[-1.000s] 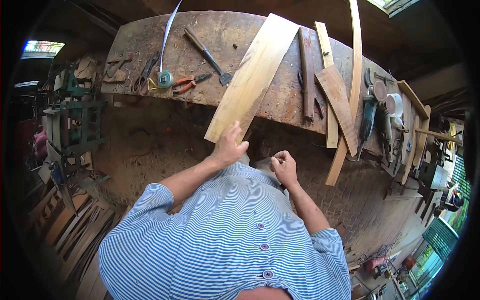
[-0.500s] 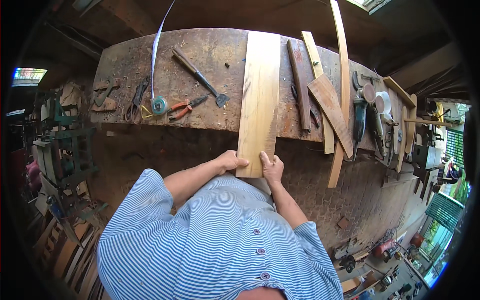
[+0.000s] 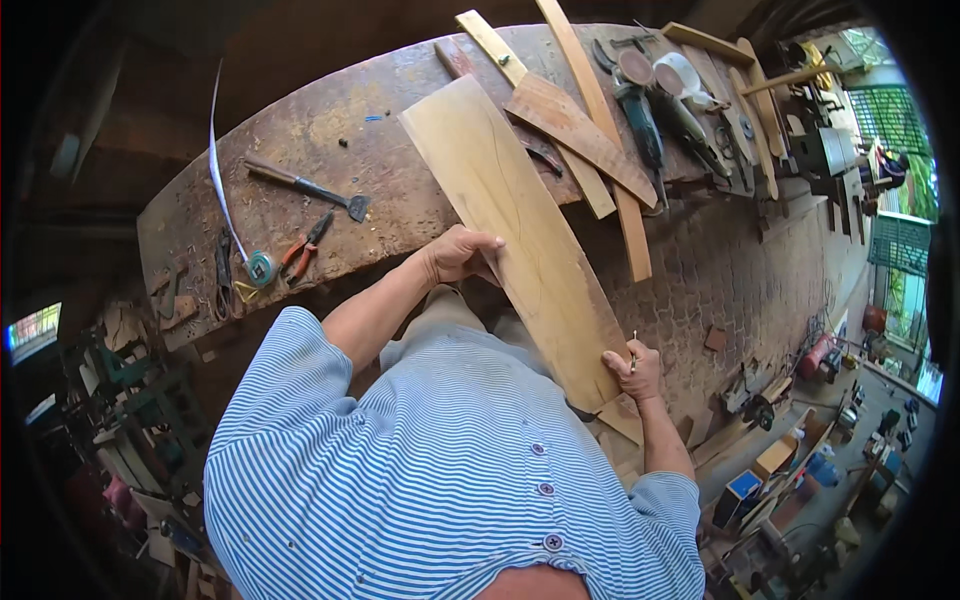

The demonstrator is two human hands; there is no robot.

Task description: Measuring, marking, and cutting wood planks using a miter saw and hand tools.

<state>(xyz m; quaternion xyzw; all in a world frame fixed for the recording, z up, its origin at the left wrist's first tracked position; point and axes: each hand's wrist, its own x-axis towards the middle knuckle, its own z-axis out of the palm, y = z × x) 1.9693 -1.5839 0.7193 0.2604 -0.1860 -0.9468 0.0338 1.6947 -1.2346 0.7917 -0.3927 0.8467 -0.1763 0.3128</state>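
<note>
A long, pale wooden board (image 3: 520, 235) slants across my front, its far end over the workbench (image 3: 290, 130) and its near end beside my body. My left hand (image 3: 463, 256) grips its left edge about midway, thumb on top and the other fingers partly hidden beneath. At the near right corner my right hand (image 3: 637, 370) is closed on the board, thumb on the upper face. A thin pencil-like stick (image 3: 633, 362) shows between the right fingers. Faint dark lines, perhaps grain, run along the board.
Left on the bench lie a scraper-like tool (image 3: 310, 187), orange-handled pliers (image 3: 306, 246) and a tape measure (image 3: 261, 267) with its blade out. Crossed wood pieces (image 3: 582, 135) lie right of the board, beside a teal power tool (image 3: 640, 125). Shop clutter (image 3: 790, 470) covers the lower right.
The board has swung from straight ahead to a slant, near end to the right. My right hand moved right and lower with it; my left sits farther up the edge. The view has turned.
</note>
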